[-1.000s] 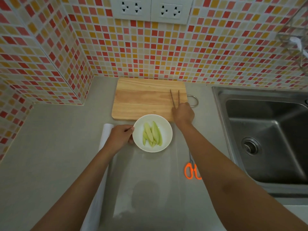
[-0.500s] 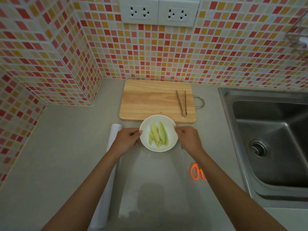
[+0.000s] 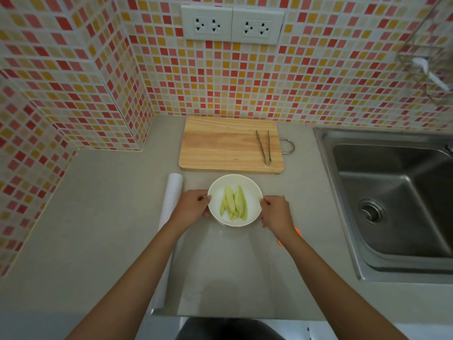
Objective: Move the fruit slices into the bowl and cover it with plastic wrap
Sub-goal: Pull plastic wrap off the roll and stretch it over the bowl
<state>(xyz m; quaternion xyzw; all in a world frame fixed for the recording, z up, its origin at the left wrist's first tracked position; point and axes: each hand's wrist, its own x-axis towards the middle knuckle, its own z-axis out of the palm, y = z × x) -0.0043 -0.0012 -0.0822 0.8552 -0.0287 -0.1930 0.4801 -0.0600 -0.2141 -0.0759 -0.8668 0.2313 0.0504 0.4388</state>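
- Gripping white bowl (image 3: 235,200) rim: left hand (image 3: 193,208) at 9 o'clock, right hand (image 3: 275,213) at 3 o'clock.
- Green fruit slices (image 3: 234,203) lie inside.
- Plastic wrap roll (image 3: 171,204) at bowl's 9 o'clock on desk (image 3: 98,229).

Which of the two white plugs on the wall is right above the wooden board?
The left white double wall socket. It sits above the pale wooden cutting board's left and middle part, while the right white double wall socket is nearer the steel sink.
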